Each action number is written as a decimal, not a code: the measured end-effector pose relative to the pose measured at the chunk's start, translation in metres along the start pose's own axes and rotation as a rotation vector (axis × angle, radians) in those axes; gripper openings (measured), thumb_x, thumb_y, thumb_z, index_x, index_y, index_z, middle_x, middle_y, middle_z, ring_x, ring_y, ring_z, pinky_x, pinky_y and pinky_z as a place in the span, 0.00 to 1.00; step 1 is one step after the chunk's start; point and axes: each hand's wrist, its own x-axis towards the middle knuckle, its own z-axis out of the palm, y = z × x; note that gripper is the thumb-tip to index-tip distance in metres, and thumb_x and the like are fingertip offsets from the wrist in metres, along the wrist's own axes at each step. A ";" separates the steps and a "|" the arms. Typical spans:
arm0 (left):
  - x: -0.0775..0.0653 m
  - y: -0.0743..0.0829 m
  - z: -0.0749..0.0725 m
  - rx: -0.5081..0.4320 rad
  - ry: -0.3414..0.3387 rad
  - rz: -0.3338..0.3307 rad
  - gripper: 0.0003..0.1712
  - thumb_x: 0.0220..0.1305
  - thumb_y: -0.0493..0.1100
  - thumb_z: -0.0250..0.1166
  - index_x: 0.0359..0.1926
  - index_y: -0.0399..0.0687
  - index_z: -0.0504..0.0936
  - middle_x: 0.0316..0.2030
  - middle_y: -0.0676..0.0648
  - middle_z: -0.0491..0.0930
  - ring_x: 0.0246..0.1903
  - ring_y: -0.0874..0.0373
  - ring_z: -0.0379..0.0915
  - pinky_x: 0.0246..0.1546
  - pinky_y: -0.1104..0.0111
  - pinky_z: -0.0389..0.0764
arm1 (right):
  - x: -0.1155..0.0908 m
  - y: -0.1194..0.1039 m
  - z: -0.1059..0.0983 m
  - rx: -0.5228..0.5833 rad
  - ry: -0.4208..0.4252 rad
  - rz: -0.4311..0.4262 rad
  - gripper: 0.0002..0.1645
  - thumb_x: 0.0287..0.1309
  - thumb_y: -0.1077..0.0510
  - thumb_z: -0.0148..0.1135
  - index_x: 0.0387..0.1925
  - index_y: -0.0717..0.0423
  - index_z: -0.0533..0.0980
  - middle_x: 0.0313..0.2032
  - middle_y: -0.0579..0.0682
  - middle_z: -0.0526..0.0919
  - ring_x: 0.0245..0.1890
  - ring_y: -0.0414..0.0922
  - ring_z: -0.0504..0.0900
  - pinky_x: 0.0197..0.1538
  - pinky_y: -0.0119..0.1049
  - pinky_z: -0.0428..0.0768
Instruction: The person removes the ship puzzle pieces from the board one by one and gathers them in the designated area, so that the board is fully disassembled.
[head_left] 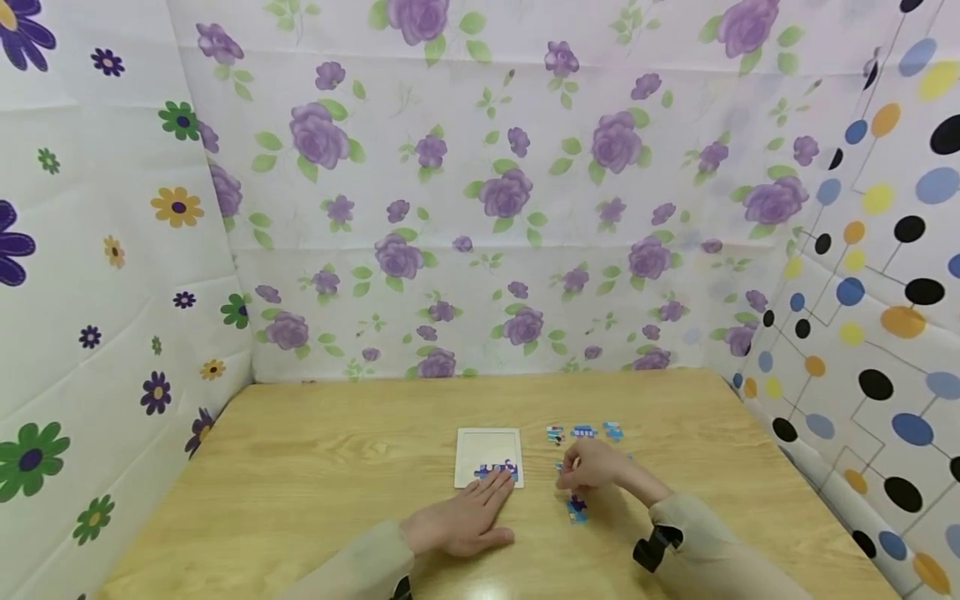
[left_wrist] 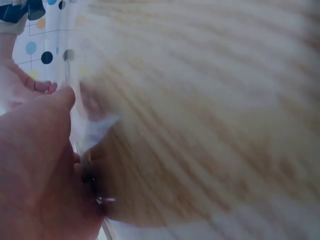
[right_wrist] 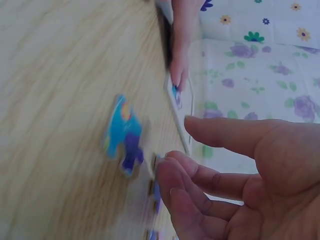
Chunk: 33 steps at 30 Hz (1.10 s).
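Note:
A white square puzzle tray (head_left: 465,442) lies on the table, with joined purple and blue jigsaw pieces (head_left: 491,471) along its near edge. My left hand (head_left: 468,512) is laid out straight, its fingertips resting on these pieces and the tray's near right corner. To the right, my right hand (head_left: 596,465) hovers over loose pieces with its fingers bent. In the right wrist view its thumb (right_wrist: 220,135) and fingertips stand apart, and no piece shows between them. A blue and purple jigsaw piece (right_wrist: 122,132) lies on the wood close by, also seen as a piece (head_left: 577,510) below the hand.
Beyond the right hand, a row of loose pieces holds one at left (head_left: 555,434), one in the middle (head_left: 583,431) and one at right (head_left: 613,430). Others are partly hidden under that hand. Patterned cloth (head_left: 480,208) borders the wooden table (head_left: 330,450) at the back and sides.

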 end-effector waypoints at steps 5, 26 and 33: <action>0.001 0.004 -0.002 -0.021 -0.015 -0.019 0.47 0.71 0.67 0.42 0.76 0.41 0.43 0.77 0.42 0.39 0.77 0.49 0.36 0.74 0.53 0.51 | 0.012 -0.011 0.003 -0.010 -0.019 0.023 0.09 0.60 0.55 0.65 0.27 0.55 0.81 0.20 0.52 0.84 0.19 0.45 0.81 0.25 0.36 0.78; -0.001 0.006 -0.006 0.042 -0.018 -0.004 0.45 0.72 0.64 0.45 0.76 0.40 0.46 0.76 0.40 0.44 0.76 0.48 0.41 0.73 0.54 0.55 | 0.061 -0.037 0.023 0.050 -0.049 -0.158 0.08 0.65 0.58 0.57 0.37 0.56 0.82 0.29 0.50 0.83 0.24 0.39 0.73 0.27 0.29 0.70; 0.001 0.005 -0.007 0.037 -0.031 0.004 0.43 0.72 0.64 0.44 0.76 0.44 0.47 0.76 0.41 0.44 0.76 0.48 0.40 0.72 0.52 0.55 | 0.073 -0.039 0.033 0.001 -0.019 -0.230 0.07 0.65 0.59 0.57 0.36 0.56 0.81 0.33 0.46 0.84 0.31 0.38 0.74 0.36 0.33 0.73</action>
